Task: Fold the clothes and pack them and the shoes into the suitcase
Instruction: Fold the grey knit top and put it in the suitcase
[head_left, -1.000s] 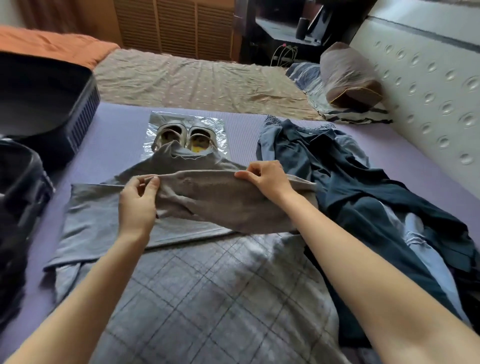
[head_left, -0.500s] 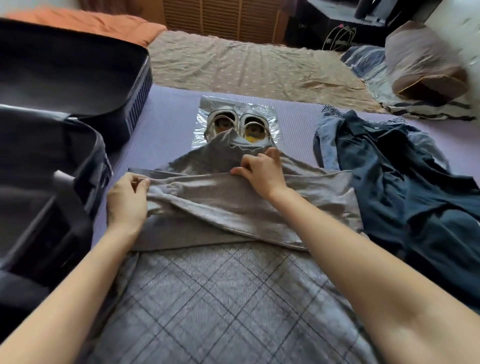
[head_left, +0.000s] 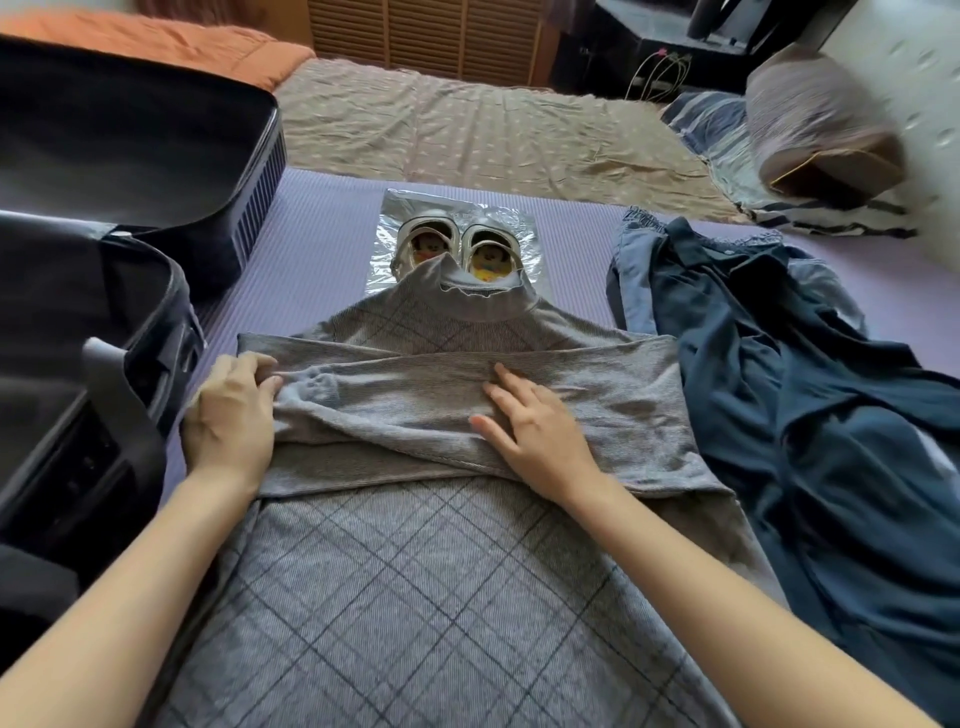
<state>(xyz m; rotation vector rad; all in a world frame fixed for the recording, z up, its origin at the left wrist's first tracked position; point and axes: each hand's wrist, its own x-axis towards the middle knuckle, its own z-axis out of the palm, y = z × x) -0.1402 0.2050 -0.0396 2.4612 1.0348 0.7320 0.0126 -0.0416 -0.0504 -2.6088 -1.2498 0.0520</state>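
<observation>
One grey sweater (head_left: 415, 597), laid on mat (head_left: 322, 249) beside suitcase (head_left: 130, 156) (cut off left); sleeve (head_left: 597, 384) pinched by left hand (head_left: 228, 421), pressed by flat right hand (head_left: 535, 436). Two shoes (head_left: 457, 244), partly hidden by collar (head_left: 483, 301)

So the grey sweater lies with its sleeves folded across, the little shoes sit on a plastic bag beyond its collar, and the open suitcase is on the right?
Not quite. The head view shows the open suitcase on the left of the grey sweater; the dark blue clothes lie on its right. The rest holds.
</observation>
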